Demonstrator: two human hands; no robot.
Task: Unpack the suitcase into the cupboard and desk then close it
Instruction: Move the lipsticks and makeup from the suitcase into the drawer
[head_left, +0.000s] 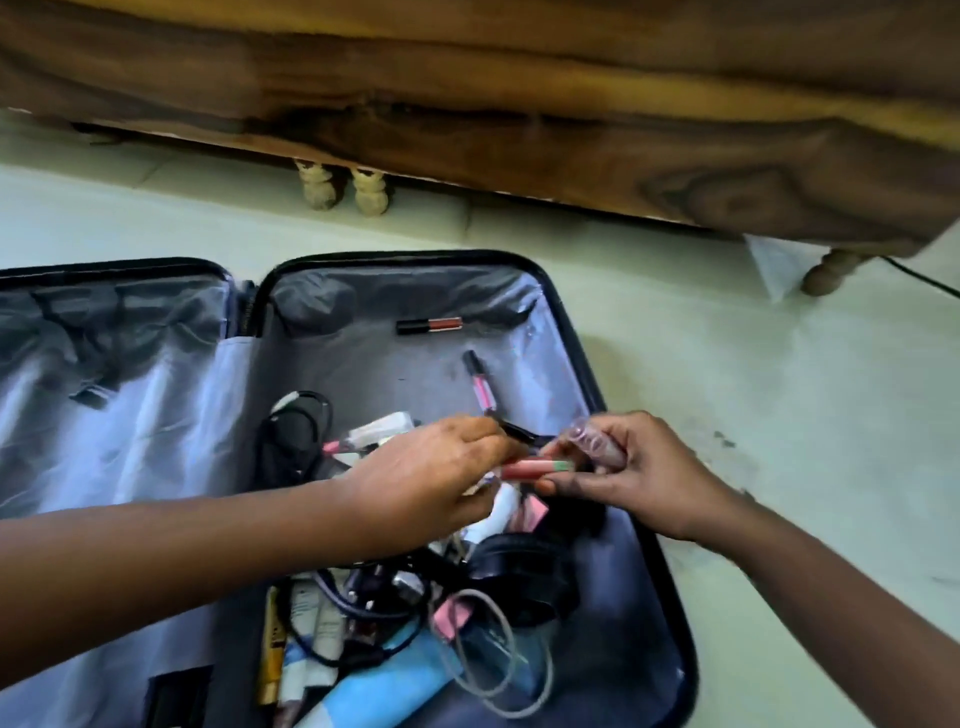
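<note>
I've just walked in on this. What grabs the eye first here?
Two hands meet mid-frame over the open grey-lined suitcase on the pale floor: the left hand and right hand both hold a pink lip-gloss tube. Below them lies a tangle of cables and cosmetic tubes; a dark red lip-gloss tube lies alone near the far wall.

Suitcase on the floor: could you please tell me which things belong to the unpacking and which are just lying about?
Job:
open grey-lined suitcase
pink-and-green tube, held by both hands
dark red lip gloss tube
black headphones

Lying about:
brown wooden furniture
black floor cable
</note>
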